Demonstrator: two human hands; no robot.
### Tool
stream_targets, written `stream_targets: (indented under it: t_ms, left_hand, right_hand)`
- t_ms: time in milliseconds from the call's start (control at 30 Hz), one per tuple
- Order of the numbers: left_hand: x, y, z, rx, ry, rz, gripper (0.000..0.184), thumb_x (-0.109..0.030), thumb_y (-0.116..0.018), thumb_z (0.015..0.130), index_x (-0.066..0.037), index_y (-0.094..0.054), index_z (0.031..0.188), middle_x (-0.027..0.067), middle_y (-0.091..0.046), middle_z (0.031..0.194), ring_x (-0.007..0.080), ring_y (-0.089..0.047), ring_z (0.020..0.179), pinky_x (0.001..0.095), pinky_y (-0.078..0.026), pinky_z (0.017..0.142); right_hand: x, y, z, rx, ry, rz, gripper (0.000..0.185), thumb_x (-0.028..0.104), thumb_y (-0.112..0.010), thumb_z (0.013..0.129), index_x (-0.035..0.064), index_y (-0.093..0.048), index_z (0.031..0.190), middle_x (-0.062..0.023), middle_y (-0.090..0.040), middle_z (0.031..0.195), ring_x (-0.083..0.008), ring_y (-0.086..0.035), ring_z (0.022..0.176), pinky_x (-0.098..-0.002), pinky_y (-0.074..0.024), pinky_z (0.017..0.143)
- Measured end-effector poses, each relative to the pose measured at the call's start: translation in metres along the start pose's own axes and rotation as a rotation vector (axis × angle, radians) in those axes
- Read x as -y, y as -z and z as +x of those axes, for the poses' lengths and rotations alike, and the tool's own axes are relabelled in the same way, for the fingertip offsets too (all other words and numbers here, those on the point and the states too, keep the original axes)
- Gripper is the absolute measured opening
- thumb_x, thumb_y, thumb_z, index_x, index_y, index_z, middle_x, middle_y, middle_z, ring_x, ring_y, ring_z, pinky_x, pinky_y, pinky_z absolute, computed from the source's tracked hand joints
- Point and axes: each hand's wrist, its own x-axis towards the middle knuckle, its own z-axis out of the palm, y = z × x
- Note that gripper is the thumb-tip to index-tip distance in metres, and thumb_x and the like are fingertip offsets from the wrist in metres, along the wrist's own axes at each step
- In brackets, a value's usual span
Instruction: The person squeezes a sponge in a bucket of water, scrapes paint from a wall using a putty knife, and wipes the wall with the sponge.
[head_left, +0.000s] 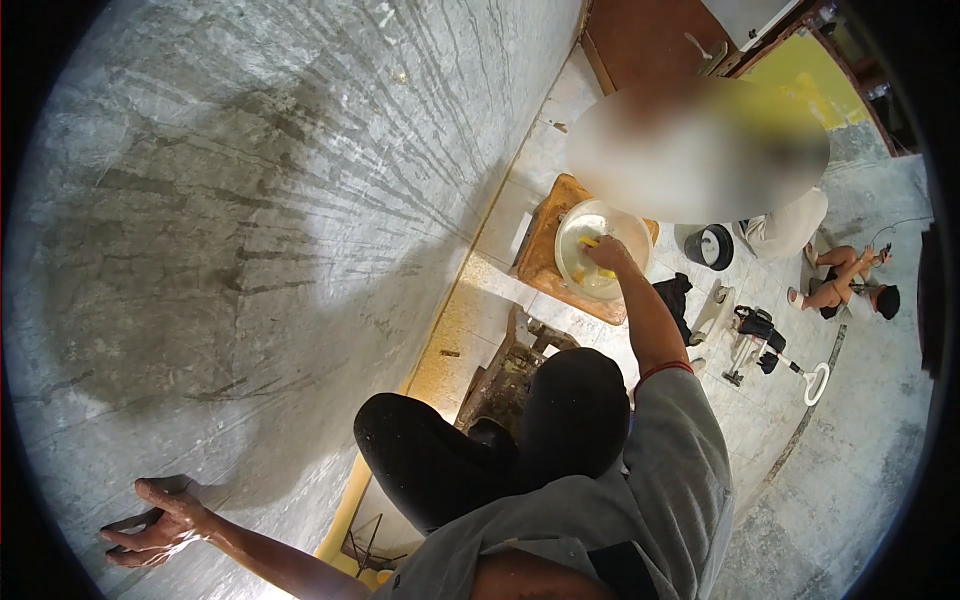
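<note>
At the lower left, my left hand [158,524] is open against the grey wall [250,200], its fingers spread and nothing in them. My right hand [606,254] reaches into a round white basin [570,235], fingers closed on a yellow item [588,241] that is too small to name. Water or pale liquid and more yellow bits show in the basin below the hand. The basin rests on an orange-brown board or low table [540,255]. Dark wet streaks fan across the wall.
A black bucket [692,247] stands right of the basin, near dark cloth [675,300]. Farther right are a ring-handled object [817,384] and a seated person [840,285]. A worn wooden stool or bench [495,385] is by my knees. A blurred patch hides the upper right.
</note>
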Motion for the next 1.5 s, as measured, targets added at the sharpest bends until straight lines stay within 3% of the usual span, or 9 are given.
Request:
stream_targets:
  t_ms: [233,567,700,867,1000,1233,1333,1400,1500]
  left_hand:
    - [-0.001,-0.001,-0.001,-0.037,0.012,-0.029,0.093,-0.076,-0.069,0.077,-0.016,-0.051,0.146,0.0308,-0.038,0.15,0.0463,-0.036,0.139,0.0658,-0.029,0.106]
    - [-0.014,0.007,0.005,0.051,0.024,-0.04,0.093,-0.074,-0.058,0.087,-0.012,-0.041,0.153,0.0252,-0.021,0.161,0.0429,-0.018,0.149,0.0655,-0.021,0.112]
    - [-0.017,0.008,0.004,0.027,0.063,-0.025,0.092,-0.075,-0.059,0.086,-0.012,-0.043,0.152,0.0287,-0.024,0.159,0.0466,-0.024,0.147,0.0675,-0.023,0.109]
    - [-0.009,0.02,0.001,0.274,0.022,-0.005,0.103,-0.073,-0.054,0.09,-0.008,-0.017,0.161,0.0304,0.001,0.165,0.0493,0.002,0.152,0.0709,-0.005,0.114]
    - [-0.004,0.048,0.001,0.584,0.081,-0.096,0.119,-0.073,-0.065,0.08,-0.013,-0.005,0.163,0.0362,0.012,0.162,0.0573,0.011,0.149,0.0757,0.001,0.112]
    - [0.005,0.153,0.121,1.21,0.272,-0.653,0.124,-0.073,-0.072,0.073,-0.014,-0.01,0.163,0.0358,0.007,0.163,0.0591,0.007,0.148,0.0777,-0.005,0.111]
    - [0.025,0.157,0.251,0.624,0.379,-0.798,0.082,-0.052,-0.069,0.083,-0.016,-0.043,0.152,0.0336,-0.024,0.16,0.055,-0.023,0.147,0.0767,-0.015,0.11]
    - [0.064,0.154,0.346,0.373,0.419,-0.618,0.096,-0.063,-0.075,0.078,-0.019,-0.039,0.156,0.0315,-0.024,0.161,0.0525,-0.023,0.148,0.0722,-0.016,0.115]
    - [0.162,0.144,0.394,0.443,0.374,-0.347,0.127,-0.072,-0.076,0.069,-0.016,-0.011,0.163,0.034,0.005,0.163,0.0575,0.006,0.149,0.0773,-0.006,0.111]
  right_hand:
    - [0.002,0.014,-0.028,0.011,0.047,0.545,0.051,0.05,-0.058,0.096,0.0042,-0.07,0.115,-0.0265,-0.071,0.108,-0.043,-0.068,0.103,-0.0502,-0.0523,0.091]
    - [0.018,0.011,-0.048,-0.226,-0.108,0.105,0.065,0.054,-0.045,0.102,-0.0049,-0.07,0.112,-0.0341,-0.067,0.113,-0.0474,-0.065,0.108,-0.0529,-0.0497,0.097]
    - [-0.007,0.017,-0.03,-0.124,0.003,0.419,0.067,0.058,-0.042,0.102,-0.0029,-0.067,0.117,-0.0266,-0.07,0.108,-0.0388,-0.068,0.104,-0.0474,-0.0529,0.094]
    - [0.004,0.077,-0.078,0.132,-0.146,1.318,0.06,0.057,-0.037,0.106,0.0096,-0.056,0.136,-0.012,-0.068,0.119,-0.0294,-0.069,0.105,-0.0493,-0.0552,0.095]
    - [0.084,0.155,-0.189,0.21,0.427,1.939,0.067,0.06,-0.043,0.102,0.0138,-0.042,0.151,-0.0101,-0.056,0.142,-0.0301,-0.056,0.128,-0.0509,-0.0457,0.109]
    - [0.327,0.294,-0.304,0.004,0.684,2.192,0.056,0.051,-0.046,0.104,0.0104,-0.05,0.144,-0.0091,-0.06,0.136,-0.0306,-0.059,0.123,-0.0505,-0.0478,0.105]
    - [0.455,0.418,-0.37,0.124,0.967,2.281,0.052,0.046,-0.046,0.106,0.0101,-0.05,0.143,-0.0087,-0.06,0.136,-0.0287,-0.059,0.124,-0.0475,-0.0472,0.106]
    - [0.527,0.53,-0.431,-0.021,0.738,2.376,0.051,0.045,-0.044,0.108,0.0096,-0.049,0.144,-0.0084,-0.058,0.139,-0.0272,-0.057,0.126,-0.0437,-0.0458,0.108]
    - [0.612,0.71,-0.534,-0.285,1.051,2.277,0.059,0.042,-0.043,0.109,0.0046,-0.036,0.153,-0.0103,-0.044,0.155,-0.0284,-0.045,0.138,-0.0396,-0.0374,0.115]
